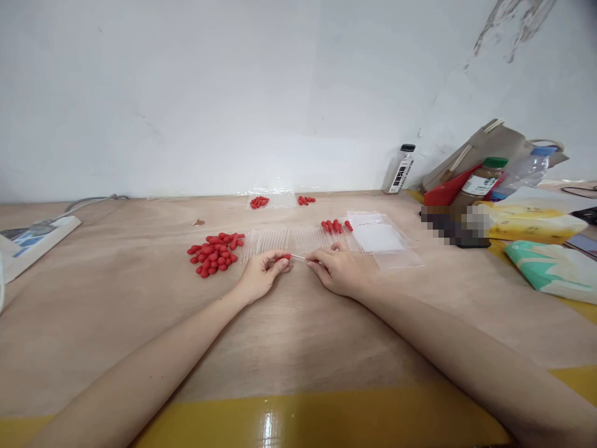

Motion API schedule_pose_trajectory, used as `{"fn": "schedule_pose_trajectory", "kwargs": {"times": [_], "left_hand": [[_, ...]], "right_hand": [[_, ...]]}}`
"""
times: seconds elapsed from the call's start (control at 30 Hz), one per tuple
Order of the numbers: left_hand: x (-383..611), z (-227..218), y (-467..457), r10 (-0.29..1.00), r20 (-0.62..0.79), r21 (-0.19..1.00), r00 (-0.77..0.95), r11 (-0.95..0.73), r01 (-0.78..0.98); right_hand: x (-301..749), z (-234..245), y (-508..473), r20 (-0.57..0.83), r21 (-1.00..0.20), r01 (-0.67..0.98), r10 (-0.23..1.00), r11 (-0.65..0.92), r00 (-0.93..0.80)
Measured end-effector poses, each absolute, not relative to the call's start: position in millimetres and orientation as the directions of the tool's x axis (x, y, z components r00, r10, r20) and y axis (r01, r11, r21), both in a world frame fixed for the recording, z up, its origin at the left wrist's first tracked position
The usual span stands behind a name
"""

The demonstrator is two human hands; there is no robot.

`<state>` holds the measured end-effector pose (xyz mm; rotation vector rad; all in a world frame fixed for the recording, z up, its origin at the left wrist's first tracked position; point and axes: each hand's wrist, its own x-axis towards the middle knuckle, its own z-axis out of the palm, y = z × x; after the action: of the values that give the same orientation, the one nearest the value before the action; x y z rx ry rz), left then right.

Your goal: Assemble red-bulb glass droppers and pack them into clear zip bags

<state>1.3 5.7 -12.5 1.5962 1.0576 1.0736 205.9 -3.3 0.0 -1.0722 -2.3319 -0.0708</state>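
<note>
Between thumb and fingers, my left hand point(262, 274) pinches a red rubber dropper bulb point(286, 256), mostly covered by the fingertips. My right hand point(336, 269) is closed on a clear glass dropper tube point(299, 257), whose end meets the bulb. Left of my hands lies a pile of loose red bulbs point(213, 254). Behind my hands, clear tubes point(267, 240) lie side by side in a row. Several droppers with red bulbs on them point(332, 226) rest just beyond my right hand.
Clear plastic bags point(380, 236) lie right of the tubes. Bagged red droppers point(259, 202) sit near the wall. Bottles point(482, 180), a grey bag point(494, 146) and tissue packs point(550, 267) crowd the right side. At far left is a white box point(41, 249) with a cable.
</note>
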Motion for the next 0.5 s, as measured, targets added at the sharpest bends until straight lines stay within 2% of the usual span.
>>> {"fn": "schedule_pose_trajectory", "kwargs": {"times": [0.23, 0.5], "left_hand": [[-1, -9, 1, 0.929, 0.176, 0.92, 0.326, -0.273, 0.281], [2, -5, -5, 0.909, 0.22, 0.86, 0.353, -0.352, 0.371]], "right_hand": [[214, -1, 5, 0.501, -0.232, 0.627, 0.644, 0.744, -0.578], [210, -1, 3, 0.538, -0.138, 0.672, 0.625, 0.728, -0.566]]}}
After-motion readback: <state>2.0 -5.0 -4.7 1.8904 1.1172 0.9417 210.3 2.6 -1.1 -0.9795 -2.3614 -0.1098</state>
